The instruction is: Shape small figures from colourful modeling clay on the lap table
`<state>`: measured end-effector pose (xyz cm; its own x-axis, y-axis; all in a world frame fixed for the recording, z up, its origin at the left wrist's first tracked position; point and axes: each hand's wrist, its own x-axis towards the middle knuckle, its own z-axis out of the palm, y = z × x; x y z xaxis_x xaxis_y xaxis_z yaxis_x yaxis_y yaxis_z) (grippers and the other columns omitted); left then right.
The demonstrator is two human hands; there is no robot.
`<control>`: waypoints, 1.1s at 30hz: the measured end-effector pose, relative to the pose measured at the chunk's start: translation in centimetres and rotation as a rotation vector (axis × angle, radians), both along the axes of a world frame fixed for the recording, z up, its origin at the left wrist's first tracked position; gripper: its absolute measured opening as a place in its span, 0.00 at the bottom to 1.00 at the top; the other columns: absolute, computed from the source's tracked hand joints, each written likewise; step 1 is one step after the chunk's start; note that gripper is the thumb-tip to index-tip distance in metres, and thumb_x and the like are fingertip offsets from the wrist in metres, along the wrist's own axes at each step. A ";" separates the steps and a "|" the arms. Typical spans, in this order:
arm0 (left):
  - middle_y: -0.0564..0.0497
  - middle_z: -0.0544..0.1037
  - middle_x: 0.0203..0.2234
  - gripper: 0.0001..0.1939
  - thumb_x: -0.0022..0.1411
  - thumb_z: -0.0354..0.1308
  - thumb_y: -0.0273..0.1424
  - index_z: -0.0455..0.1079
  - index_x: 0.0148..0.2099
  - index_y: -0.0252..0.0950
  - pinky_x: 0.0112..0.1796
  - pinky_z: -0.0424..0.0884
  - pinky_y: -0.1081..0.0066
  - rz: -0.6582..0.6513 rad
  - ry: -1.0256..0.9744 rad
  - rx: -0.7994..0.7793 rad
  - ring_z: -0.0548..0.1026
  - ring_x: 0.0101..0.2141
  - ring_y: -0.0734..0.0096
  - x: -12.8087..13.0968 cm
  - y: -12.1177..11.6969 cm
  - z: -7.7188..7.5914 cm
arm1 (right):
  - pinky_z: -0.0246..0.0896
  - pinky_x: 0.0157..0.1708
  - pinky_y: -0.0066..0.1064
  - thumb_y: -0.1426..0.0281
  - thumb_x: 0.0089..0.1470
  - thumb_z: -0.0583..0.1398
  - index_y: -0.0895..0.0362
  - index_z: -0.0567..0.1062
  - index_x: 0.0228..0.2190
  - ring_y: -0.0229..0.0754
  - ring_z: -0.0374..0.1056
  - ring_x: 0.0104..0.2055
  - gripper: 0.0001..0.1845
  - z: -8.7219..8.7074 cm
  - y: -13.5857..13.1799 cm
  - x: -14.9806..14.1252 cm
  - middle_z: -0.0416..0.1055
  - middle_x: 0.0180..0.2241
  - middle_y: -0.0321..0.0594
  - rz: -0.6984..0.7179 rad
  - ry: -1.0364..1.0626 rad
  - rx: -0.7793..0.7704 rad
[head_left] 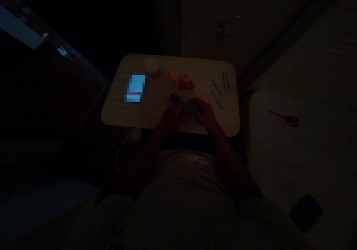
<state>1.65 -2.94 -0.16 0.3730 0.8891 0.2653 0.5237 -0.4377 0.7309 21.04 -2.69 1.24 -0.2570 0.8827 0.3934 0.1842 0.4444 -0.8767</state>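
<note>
While the light is this poor, all I can make out in my hold is a small, longish green lump (190, 107) that looks like soft modelling clay. It's near the front edge of the pale wood-grain bench (119, 116) with rounded corners, right of centre.

Grip status: left grip (173, 116) is closed in on the lump's left end; right grip (205, 113) is curled over its right side, fingers bent. Both pinch the same piece. Exact fingertip contact: can't tell, too dark.

Around it: dark purple knobbly lump (174, 98) just beyond my left fingers, can't tell if touching. Bright red cluster of small pieces with a pinker one on top (186, 81) farther back, beside a flat-headed orange stick-handled tool (175, 75). Flat light-blue blade-like tool (217, 100) lies to the right, well clear of my fingers; three thinner blue sticks (224, 82) behind it.

Step in hand, my read: working the green piece by finger pressure, neither side free. Next move probably calls for light, even pressure from both sides, one side steadying while the other shapes. Too hard a squeeze could flatten it. Before reaching for a blue tool, I'd want one grip free and the piece backed by the bench.
</note>
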 end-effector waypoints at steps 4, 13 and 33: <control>0.44 0.83 0.41 0.18 0.75 0.53 0.44 0.78 0.51 0.36 0.43 0.74 0.61 -0.014 -0.011 -0.001 0.81 0.39 0.53 0.0 0.1 0.3 | 0.71 0.43 0.39 0.58 0.65 0.61 0.51 0.79 0.41 0.49 0.76 0.41 0.12 -0.1 -0.1 -0.1 0.80 0.39 0.39 -0.006 0.018 -0.018; 0.49 0.76 0.23 0.29 0.77 0.47 0.51 0.73 0.30 0.38 0.28 0.63 0.67 -0.035 0.024 0.035 0.73 0.25 0.64 -0.1 0.2 0.9 | 0.66 0.35 0.34 0.62 0.66 0.61 0.52 0.78 0.36 0.45 0.72 0.33 0.09 0.0 -0.1 -0.2 0.76 0.32 0.36 -0.016 -0.019 0.012; 0.52 0.74 0.24 0.24 0.74 0.49 0.44 0.70 0.30 0.36 0.29 0.58 0.69 -0.008 0.079 -0.062 0.70 0.27 0.68 0.0 -0.2 2.0 | 0.55 0.29 0.34 0.41 0.71 0.52 0.53 0.69 0.24 0.42 0.65 0.26 0.34 0.3 -0.1 -0.3 0.68 0.23 0.36 -0.082 -0.132 -0.002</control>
<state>1.61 -3.13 1.86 0.3978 0.8998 0.1790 0.5774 -0.3972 0.7134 20.71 -2.82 1.55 -0.2339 0.9035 0.3591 0.3337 0.4215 -0.8432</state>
